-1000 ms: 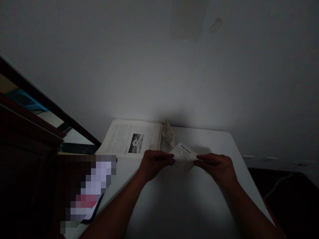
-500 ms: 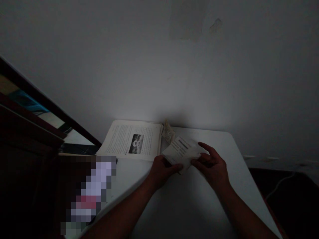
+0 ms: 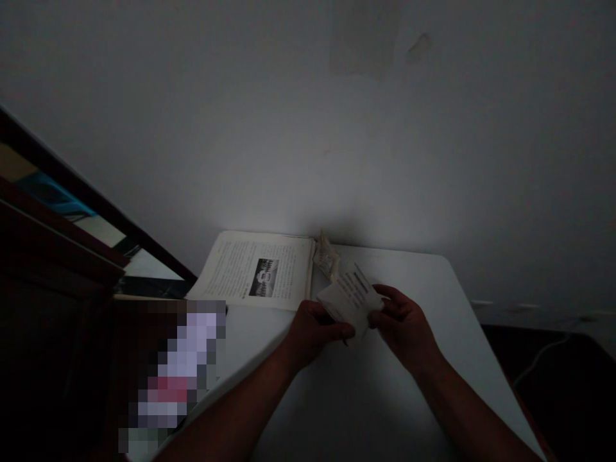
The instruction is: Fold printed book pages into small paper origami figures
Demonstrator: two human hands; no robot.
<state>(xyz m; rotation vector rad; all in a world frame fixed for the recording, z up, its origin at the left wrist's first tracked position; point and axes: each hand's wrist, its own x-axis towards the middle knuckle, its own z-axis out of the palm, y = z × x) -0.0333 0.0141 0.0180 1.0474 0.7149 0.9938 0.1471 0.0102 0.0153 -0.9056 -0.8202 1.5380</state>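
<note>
Both hands hold a partly folded sheet of printed paper (image 3: 353, 296) above the white table. My left hand (image 3: 315, 333) pinches its lower left part between thumb and fingers. On the paper's right edge, my right hand (image 3: 402, 324) is closed with the thumb below and the fingers behind. Just beyond the paper stands a small folded paper piece (image 3: 326, 258) with print on it, close to the wall. To its left lies a flat printed page or open booklet (image 3: 235, 269) with a dark picture.
The white table (image 3: 423, 269) meets a grey wall (image 3: 269, 128) at its far edge. A dark slanted frame (image 3: 96, 202) rises at the left, with a blurred-out item (image 3: 185, 359) below it. A cable (image 3: 541, 353) hangs at the right.
The sheet has bent more, its right side drawn inward and upright. My right hand has shifted slightly left, its fingers closing in on the paper; my left hand stays nearly in place.
</note>
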